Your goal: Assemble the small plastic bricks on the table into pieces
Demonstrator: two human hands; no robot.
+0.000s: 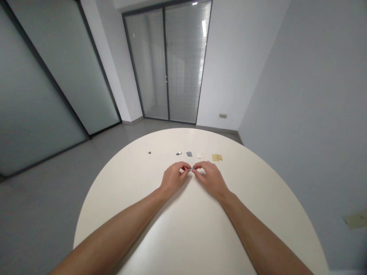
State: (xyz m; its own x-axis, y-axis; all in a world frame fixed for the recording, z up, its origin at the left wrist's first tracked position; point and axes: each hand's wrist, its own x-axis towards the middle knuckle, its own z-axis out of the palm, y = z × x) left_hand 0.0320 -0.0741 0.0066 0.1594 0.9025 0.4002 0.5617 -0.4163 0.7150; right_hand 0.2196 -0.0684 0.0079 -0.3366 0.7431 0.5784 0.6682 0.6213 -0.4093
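Over the middle of the white table, my left hand (174, 176) and my right hand (211, 176) meet fingertip to fingertip. Both pinch a small, thin grey piece (192, 168) between thumb and fingers, one hand at each end; it is too small to tell its kind. Just beyond my fingers lie some blue-grey flat pieces (189, 154) and small dark and shiny metal bits (179, 153). White pieces (201, 156) sit slightly to the right of them. Past my right hand is a pair of yellowish flat packets or papers (217, 157).
A tiny dark piece (149, 152) lies alone on the left of the round white table (183, 244). Beyond the table's far edge are a glass door with blinds (183, 68) and white walls. Frosted glass panels (65, 68) stand to the left.
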